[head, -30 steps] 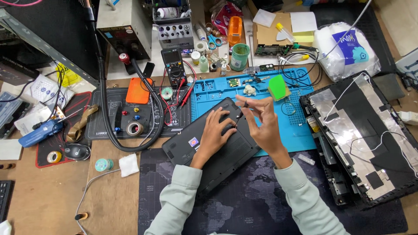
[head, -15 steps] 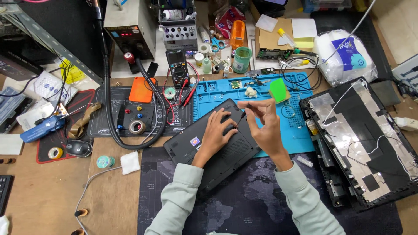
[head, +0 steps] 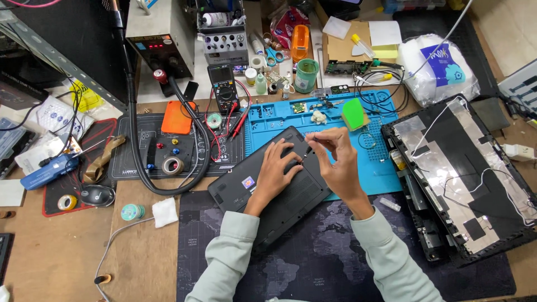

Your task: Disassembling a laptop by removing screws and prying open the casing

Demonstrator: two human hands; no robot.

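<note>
Currently left hand [head: 278, 168] flat on the black laptop base [head: 268, 193], mid-bench, overlapping the blue mat [head: 369, 168]. Right hand [head: 335, 156] pinches a thin screwdriver [head: 311, 142], tip down at the base's far edge.

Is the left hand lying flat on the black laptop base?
Yes, the left hand rests palm down on the black laptop base, beside the right hand.

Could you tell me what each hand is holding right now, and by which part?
The right hand pinches a thin dark tool by its upper end; the left hand only rests flat on the black laptop base.
</note>
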